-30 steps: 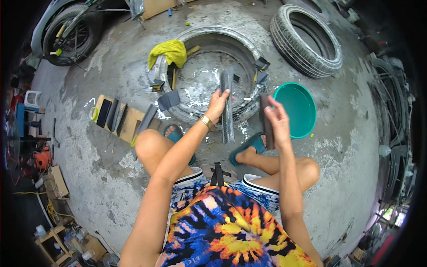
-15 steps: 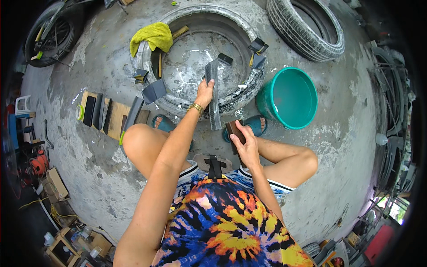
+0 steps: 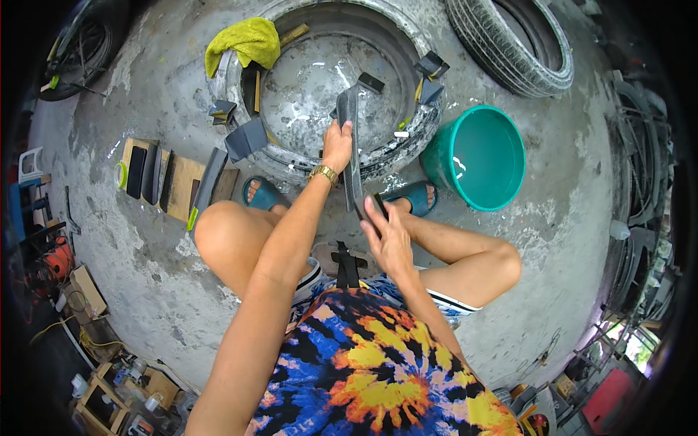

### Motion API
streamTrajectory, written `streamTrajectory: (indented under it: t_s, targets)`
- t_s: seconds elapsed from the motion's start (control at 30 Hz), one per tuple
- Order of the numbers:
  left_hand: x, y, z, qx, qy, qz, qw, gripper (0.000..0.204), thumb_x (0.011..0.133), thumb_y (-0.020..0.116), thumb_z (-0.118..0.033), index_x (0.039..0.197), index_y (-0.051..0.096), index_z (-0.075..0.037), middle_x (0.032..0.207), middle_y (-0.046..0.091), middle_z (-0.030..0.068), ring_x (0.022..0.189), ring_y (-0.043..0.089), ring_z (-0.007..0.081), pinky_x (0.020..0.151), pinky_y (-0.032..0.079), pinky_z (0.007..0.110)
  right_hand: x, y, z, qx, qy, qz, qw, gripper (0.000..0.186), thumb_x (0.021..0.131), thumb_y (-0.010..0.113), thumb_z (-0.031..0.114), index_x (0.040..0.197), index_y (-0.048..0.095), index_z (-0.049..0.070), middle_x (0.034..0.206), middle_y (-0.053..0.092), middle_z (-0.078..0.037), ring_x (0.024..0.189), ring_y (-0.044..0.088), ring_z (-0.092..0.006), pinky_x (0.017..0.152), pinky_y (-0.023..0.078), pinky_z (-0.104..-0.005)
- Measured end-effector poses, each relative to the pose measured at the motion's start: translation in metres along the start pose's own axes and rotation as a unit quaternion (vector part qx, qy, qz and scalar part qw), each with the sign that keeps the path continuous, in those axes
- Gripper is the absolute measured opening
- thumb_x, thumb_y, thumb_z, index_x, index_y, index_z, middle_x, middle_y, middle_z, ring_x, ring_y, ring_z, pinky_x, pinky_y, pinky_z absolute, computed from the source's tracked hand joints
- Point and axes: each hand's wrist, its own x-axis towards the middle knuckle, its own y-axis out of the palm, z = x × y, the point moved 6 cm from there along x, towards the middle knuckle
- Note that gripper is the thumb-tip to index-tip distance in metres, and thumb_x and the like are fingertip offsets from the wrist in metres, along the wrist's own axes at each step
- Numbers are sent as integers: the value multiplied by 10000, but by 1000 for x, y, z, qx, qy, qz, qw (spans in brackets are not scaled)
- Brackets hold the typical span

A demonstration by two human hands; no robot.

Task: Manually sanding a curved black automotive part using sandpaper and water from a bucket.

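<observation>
My left hand [image 3: 337, 145], with a gold watch at the wrist, grips the upper part of a long grey rubber strip [image 3: 350, 149] that stands upright over the near rim of a tyre [image 3: 240, 80] lying flat on the concrete. Lower down, my right hand [image 3: 387, 236] presses a small dark tool [image 3: 379, 205] against the bottom end of the strip, just above my knees. Water glints inside the tyre. I sit low, feet in teal sandals [image 3: 263, 195].
A teal bucket [image 3: 480, 156] stands at the right of the tyre. A yellow cloth [image 3: 244, 42] lies on the tyre's far left rim. Flat strips and boards [image 3: 171, 178] lie at the left. Another tyre [image 3: 509, 43] lies top right, a wheel [image 3: 80, 43] top left.
My right hand has dropped from up beside the strip's top to its lower end near my knees. My left hand stays on the strip. My head has tilted, shifting the view.
</observation>
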Motion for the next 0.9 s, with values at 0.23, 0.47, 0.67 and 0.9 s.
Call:
streamTrajectory:
  t_s: [0.23, 0.47, 0.67, 0.9]
  targets:
    - [-7, -4, -11, 39, -14, -34, 999, 428, 963, 469, -287, 1166, 541, 83, 1028, 623, 326, 1017, 580, 472, 887, 440, 492, -3, 6, 6, -57, 31, -12, 998, 454, 907, 611, 184, 1349, 516, 145, 1234, 502, -265, 1103, 537, -438, 893, 472, -468]
    - [-16, 3, -16, 59, -41, -39, 997, 436, 964, 458, -274, 1228, 510, 68, 1056, 611, 338, 1013, 576, 492, 897, 449, 506, 6, 2, 6, -92, 63, -39, 993, 465, 910, 600, 143, 1365, 504, 135, 1219, 509, -263, 1066, 556, -454, 893, 476, -457]
    - [-18, -1, -32, 61, -30, -66, 996, 383, 953, 475, -282, 1051, 561, 79, 947, 631, 319, 936, 596, 482, 828, 451, 501, 10, 3, -2, -24, 88, -32, 995, 447, 912, 601, 153, 1352, 522, 127, 1235, 507, -261, 1095, 556, -444, 899, 477, -454]
    - [-16, -5, -27, 57, -30, -79, 995, 392, 958, 477, -293, 1060, 562, 75, 948, 629, 322, 941, 591, 488, 828, 451, 503, 9, 5, -2, -19, 60, -38, 997, 440, 914, 599, 167, 1346, 524, 128, 1220, 507, -274, 1059, 556, -455, 864, 481, -462]
